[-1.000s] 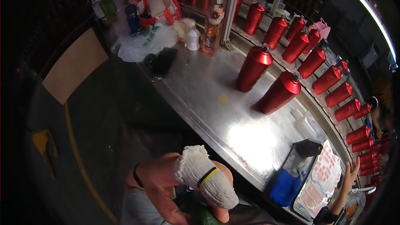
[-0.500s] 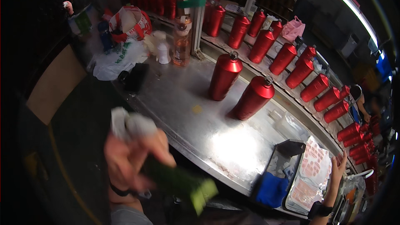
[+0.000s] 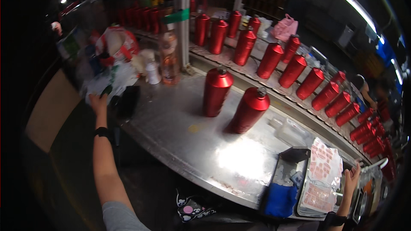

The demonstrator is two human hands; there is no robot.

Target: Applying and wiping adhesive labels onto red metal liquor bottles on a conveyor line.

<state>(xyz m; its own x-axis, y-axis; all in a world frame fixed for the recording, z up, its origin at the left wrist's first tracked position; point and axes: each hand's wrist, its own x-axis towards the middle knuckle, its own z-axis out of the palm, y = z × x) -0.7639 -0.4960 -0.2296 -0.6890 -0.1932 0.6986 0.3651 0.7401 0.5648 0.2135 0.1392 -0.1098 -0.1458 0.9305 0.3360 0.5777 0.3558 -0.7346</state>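
My left hand (image 3: 98, 100) reaches out to the far left, beside a crumpled clear plastic bag (image 3: 117, 77) at the table's end. Its fingers are closed round a small dark green thing, too blurred to name. At the right, my right hand (image 3: 352, 179) is raised with fingers apart and holds nothing. It is nearest to sheets of red-printed labels (image 3: 325, 160) lying in a tray. Two red metallic bottles (image 3: 217, 93) with open threaded necks stand on the metal table (image 3: 171, 139), between the hands and farther back.
Behind the table, a row of red bottles (image 3: 295, 70) stands on a long ledge. A metal post (image 3: 182, 25) rises at the back. A black tray (image 3: 284, 179) holds a blue cloth. By the bag are a clear drink bottle (image 3: 170, 60), a white bottle (image 3: 152, 72) and a black flat object (image 3: 128, 102).
My left hand has swung away from near me, out to the plastic bag. The pale crumpled thing and green piece seen at it no longer show there. My right hand stays near the labels.
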